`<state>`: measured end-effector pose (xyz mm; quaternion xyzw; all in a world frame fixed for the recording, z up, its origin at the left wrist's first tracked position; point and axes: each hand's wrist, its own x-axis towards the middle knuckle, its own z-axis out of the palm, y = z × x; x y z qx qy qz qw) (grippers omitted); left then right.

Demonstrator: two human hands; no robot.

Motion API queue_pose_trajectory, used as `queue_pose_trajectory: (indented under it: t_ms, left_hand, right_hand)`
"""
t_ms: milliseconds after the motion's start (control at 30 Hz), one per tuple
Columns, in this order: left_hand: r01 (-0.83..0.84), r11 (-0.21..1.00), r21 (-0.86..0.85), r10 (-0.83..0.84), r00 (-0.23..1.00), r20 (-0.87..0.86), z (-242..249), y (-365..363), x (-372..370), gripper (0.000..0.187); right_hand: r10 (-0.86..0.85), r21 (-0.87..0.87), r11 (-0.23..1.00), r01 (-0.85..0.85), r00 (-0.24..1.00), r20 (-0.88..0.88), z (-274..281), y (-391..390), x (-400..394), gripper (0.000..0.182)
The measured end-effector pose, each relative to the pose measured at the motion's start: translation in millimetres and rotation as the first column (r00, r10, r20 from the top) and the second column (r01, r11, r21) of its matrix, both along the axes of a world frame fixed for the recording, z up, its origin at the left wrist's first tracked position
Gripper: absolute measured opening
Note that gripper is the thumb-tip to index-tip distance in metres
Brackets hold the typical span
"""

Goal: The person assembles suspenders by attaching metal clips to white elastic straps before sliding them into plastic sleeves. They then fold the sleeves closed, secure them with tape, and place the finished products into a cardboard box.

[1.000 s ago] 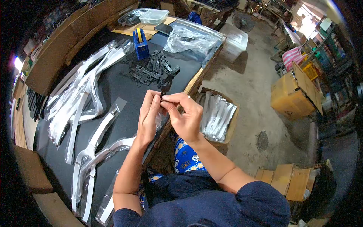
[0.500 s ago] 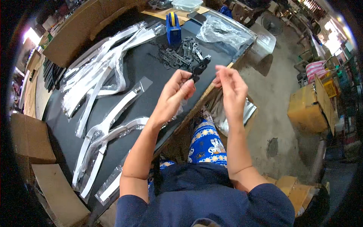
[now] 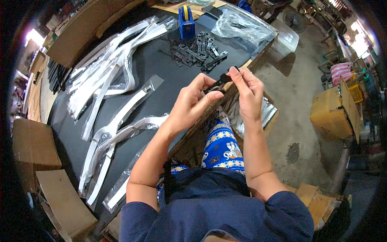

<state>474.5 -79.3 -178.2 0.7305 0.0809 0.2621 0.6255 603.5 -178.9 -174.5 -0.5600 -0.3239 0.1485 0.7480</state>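
Note:
A small, narrow black piece [image 3: 220, 82] is held between my two hands above the table's front edge. My left hand [image 3: 193, 103] grips its near end, fingers curled and thumb stretched toward the right. At the far end, my right hand [image 3: 249, 92] pinches the piece between thumb and fingers. Its exact kind cannot be made out. Just beyond the hands lies a pile of flat black slotted pieces [image 3: 197, 51], with one longer black piece resting at its near right side.
White strips in clear sleeves [image 3: 102, 74] spread over the dark table [image 3: 149, 64]. Behind the pile stands a blue tape dispenser [image 3: 186, 30], with clear plastic bags [image 3: 238, 28] to its right. An open box [image 3: 271, 121] of plastic-wrapped things sits below my right hand.
My right hand has closed onto the far end of the black piece, which has turned and come lower. A longer black piece now shows at the pile's near side.

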Motion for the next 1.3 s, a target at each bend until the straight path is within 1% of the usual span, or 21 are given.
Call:
queue_pose_trajectory:
  t_ms: [133,267,367,400,433,500,533,667,700,767,833,900,1000,1067,1100,1133,1167,1200,1233,1267,1300]
  left_hand:
    - [0.017,0.996,-0.084,-0.014,0.999,0.029,2,0,-3,0.025]
    - [-0.004,1.0,0.004,0.004,1.0,-0.014,0,0,-5,0.025]
    - [-0.132,0.945,0.3,0.119,0.991,0.059,2,-6,-8,0.03]
    - [-0.131,0.886,0.445,0.165,0.986,-0.038,9,-8,-14,0.028]
    - [-0.131,0.887,0.444,0.165,0.986,-0.038,7,-7,-14,0.028]
    - [-0.164,0.771,0.615,0.152,0.986,0.071,2,-5,-13,0.024]
    - [-0.241,0.714,0.658,0.174,0.971,0.167,2,-7,-11,0.02]
    - [-0.274,0.626,0.73,0.17,0.962,0.215,7,-18,-6,0.023]
    - [-0.273,0.626,0.73,0.17,0.962,0.214,2,-18,-5,0.023]
    - [-0.233,0.641,0.731,0.142,0.972,0.185,-4,-19,-3,0.021]
    - [-0.238,0.666,0.707,0.147,0.971,0.189,-2,-21,-3,0.018]
    - [-0.12,0.744,0.657,0.101,0.993,0.067,-2,-19,-5,0.018]
    - [-0.105,0.758,0.644,0.059,0.994,0.093,-5,-18,-6,0.018]
    - [-0.092,0.801,0.592,0.073,0.996,0.056,-5,-17,-9,0.019]
    - [-0.082,0.84,0.537,0.085,0.996,0.019,-5,-17,-10,0.019]
    - [-0.084,0.839,0.538,0.087,0.996,0.019,-5,-16,-11,0.019]
    - [-0.063,0.885,0.46,0.08,0.997,-0.018,-4,-14,-11,0.019]
    - [-0.044,0.925,0.377,0.07,0.996,-0.054,-2,-12,-12,0.019]
    - [-0.047,0.925,0.376,0.072,0.996,-0.053,1,-10,-13,0.019]
    - [0.032,0.98,0.198,-0.005,0.991,-0.136,6,-8,-15,0.019]
    - [0.1,0.995,0.008,-0.097,0.975,-0.201,8,-7,-15,0.02]
  right_hand:
    - [-0.025,0.002,1.0,0.025,0.999,0.029,1,-2,-6,0.021]
    - [-0.03,0.073,0.997,0.021,0.993,0.115,5,-12,-11,0.02]
    - [-0.028,0.053,0.998,0.019,0.986,0.164,5,-20,-14,0.019]
    - [-0.008,0.06,0.998,-0.001,0.988,0.153,4,-22,-15,0.019]
    - [0.012,0.069,0.997,-0.022,0.99,0.141,1,-23,-16,0.02]
    - [0.031,0.076,0.996,-0.039,0.994,0.104,-6,-27,-20,0.02]
    - [0.037,0.064,0.997,-0.039,0.998,0.041,-8,-29,-21,0.02]
    - [0.037,0.102,0.994,-0.028,0.996,-0.086,-3,-31,-27,0.02]
    - [0.036,0.102,0.994,-0.027,0.996,-0.086,-4,-32,-26,0.02]
    - [-0.01,0.078,0.997,0.008,1.0,0.024,-7,-34,-22,0.02]
    - [-0.024,0.064,0.998,0.021,0.998,0.053,-10,-36,-20,0.02]
    - [-0.037,0.048,0.998,0.033,0.996,0.08,-10,-38,-20,0.02]
    - [-0.005,0.044,0.999,0.005,1.0,0.003,-9,-38,-25,0.02]
    - [0.036,0.024,0.999,-0.033,0.986,-0.163,-14,-36,-26,0.022]
    - [0.038,0.025,0.999,-0.034,0.986,-0.163,-18,-37,-23,0.022]
    - [0.064,0.023,0.998,-0.063,0.993,-0.095,-24,-38,-19,0.014]
    - [0.092,0.018,0.996,-0.092,0.995,-0.025,-23,-37,-17,0.007]
    - [0.097,0.018,0.995,-0.096,0.995,-0.025,-22,-37,-18,0.007]
    - [0.194,0.061,0.979,-0.192,0.981,-0.026,-19,-37,-19,0.012]
    - [0.288,0.103,0.953,-0.284,0.957,-0.022,-17,-37,-19,0.025]
    - [0.288,0.103,0.953,-0.284,0.958,-0.02,-19,-36,-17,0.025]
